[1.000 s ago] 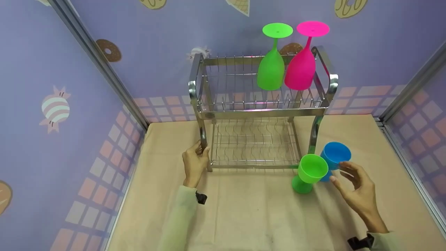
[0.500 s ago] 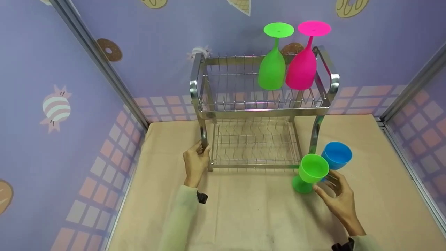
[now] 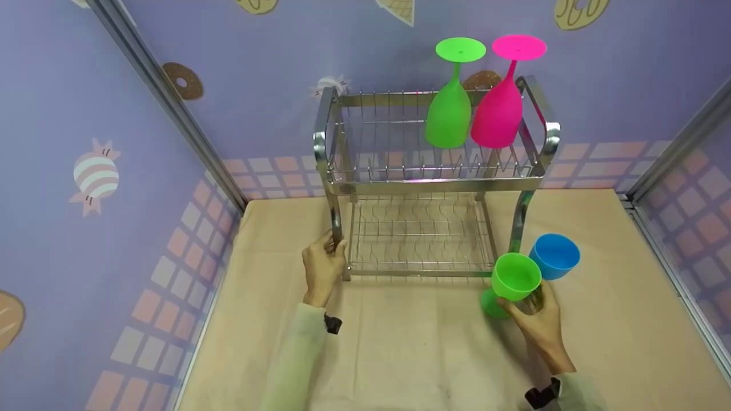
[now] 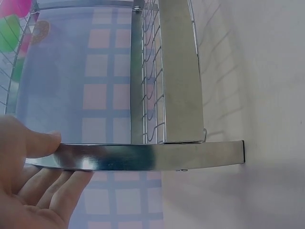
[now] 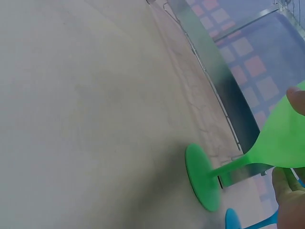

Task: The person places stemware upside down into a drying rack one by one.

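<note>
Contact with the standing green goblet [image 3: 514,288] has just been made by the right hand [image 3: 539,325]. In the head view, that hand has been moved leftward at lower right, away from beside the blue goblet [image 3: 554,260], and the bowl is now enclosed by its curled thumb and fingers. The held goblet is seen upright, its foot on the table [image 3: 422,342], just in front of the blue one; a hold may thus be judged gained, with no lift begun. The rack [image 3: 437,186], at centre, is still gripped at its front left leg by the left hand [image 3: 322,268]. On its upper tier, right of centre, an inverted green goblet [image 3: 449,117] and a pink goblet [image 3: 497,117] are left unchanged. In the left wrist view, the leg is clasped at lower left, thumb above and fingers below, by which the rack is presumably steadied. In the right wrist view, the bowl is spanned at the right edge, thumb above and fingers beneath; how firmly it is pressed cannot be told, since the hand is cut off by the frame.
</note>
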`<state>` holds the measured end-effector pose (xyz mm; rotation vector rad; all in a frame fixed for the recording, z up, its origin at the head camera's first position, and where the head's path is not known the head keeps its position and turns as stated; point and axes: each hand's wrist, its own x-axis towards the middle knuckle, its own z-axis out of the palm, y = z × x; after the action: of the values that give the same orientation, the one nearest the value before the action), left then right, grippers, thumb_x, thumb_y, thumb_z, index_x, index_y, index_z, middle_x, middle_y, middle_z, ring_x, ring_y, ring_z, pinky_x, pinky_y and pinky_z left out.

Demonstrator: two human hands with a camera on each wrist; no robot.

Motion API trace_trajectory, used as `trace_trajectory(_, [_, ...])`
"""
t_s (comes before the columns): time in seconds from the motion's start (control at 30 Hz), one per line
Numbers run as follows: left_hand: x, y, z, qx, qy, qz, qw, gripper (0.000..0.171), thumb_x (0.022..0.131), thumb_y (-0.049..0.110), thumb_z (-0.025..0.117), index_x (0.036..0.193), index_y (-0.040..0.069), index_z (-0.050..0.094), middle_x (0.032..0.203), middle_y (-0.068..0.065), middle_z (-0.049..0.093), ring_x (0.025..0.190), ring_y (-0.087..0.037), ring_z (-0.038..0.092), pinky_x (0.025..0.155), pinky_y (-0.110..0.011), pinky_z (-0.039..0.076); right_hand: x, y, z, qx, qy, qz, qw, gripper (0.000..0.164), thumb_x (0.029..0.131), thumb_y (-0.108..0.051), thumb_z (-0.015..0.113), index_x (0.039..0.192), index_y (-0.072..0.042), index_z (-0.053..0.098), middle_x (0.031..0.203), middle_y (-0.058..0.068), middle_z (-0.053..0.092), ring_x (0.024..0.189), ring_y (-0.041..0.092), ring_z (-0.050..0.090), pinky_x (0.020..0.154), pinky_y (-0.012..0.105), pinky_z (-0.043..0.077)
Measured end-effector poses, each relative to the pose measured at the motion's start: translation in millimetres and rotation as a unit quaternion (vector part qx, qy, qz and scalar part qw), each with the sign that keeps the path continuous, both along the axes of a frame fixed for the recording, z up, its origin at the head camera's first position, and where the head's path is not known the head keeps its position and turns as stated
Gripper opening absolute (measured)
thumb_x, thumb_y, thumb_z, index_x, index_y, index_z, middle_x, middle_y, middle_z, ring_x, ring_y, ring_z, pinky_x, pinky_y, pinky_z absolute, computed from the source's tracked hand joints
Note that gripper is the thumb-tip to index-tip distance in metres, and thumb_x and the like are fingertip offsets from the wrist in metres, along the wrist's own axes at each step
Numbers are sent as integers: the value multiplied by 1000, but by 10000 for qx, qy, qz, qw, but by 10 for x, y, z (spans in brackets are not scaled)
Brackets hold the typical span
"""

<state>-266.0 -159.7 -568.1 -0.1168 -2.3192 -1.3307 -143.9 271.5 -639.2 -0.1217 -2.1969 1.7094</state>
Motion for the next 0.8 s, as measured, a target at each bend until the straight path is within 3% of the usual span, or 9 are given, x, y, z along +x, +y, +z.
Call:
trace_trajectory(0.13, [4,23,8,8,-19,8,10000,32,95,-1,78,125,-11,72,113,-29,77,100,-42,79,84,-42,68,-4,-26,0,-144,-77,42,9999,95,81,5,90,161,-7,40,156,14,52,148,29,50,119,14,41])
trace_trajectory(0.2, [6,33,17,24,-69,22,10000,31,95,0,78,124,-9,73,113,-27,78,100,-40,79,83,-41,68,0,-30,5,-140,-118,40,9998,95,82,4,90,162,-7,40,156,16,51,147,33,50,117,13,41])
trace_trajectory(0.47, [12,49,15,-85,-192,51,9998,26,96,2,78,121,-6,76,112,-25,79,98,-39,80,82,-40,69,24,-10,3,-265,1,23,9996,93,82,7,89,160,-4,41,155,15,53,138,10,53,111,7,43])
trace_trajectory(0.8, [49,-34,10,207,-214,-224,9993,32,96,-1,77,127,-6,73,118,-29,76,101,-44,79,85,-44,68,73,19,140,-163,120,30,9998,90,81,7,89,158,-5,44,154,12,55,139,9,53,117,12,42])
